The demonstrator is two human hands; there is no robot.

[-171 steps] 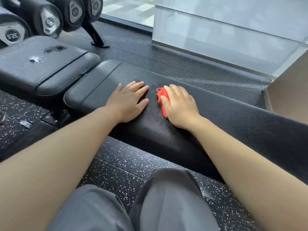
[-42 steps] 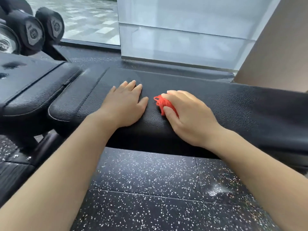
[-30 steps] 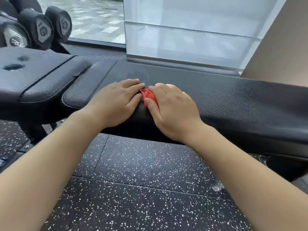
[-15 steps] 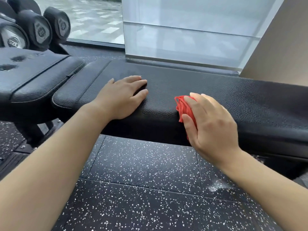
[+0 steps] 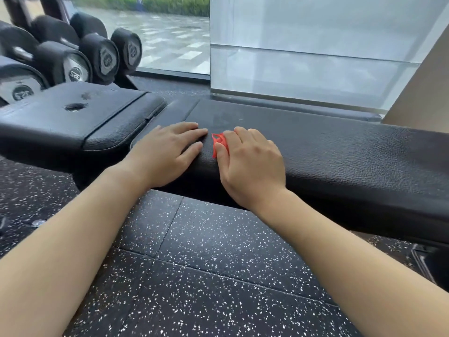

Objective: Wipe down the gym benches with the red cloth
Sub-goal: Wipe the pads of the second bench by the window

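At frame centre the right hand (image 5: 252, 164) grips the bunched cloth (image 5: 218, 144) between thumb and curled fingers, pressing it onto the near edge of the bench (image 5: 340, 154), likely so the wipe bears down firmly; the left hand (image 5: 170, 154) lies flat, fingers straight, just left of the cloth (a brace, I judge); a second bench (image 5: 73, 117) at left shows shiny marks, perhaps wet.

Left hand (image 5: 167, 155) flat, right hand (image 5: 252, 166) curled.
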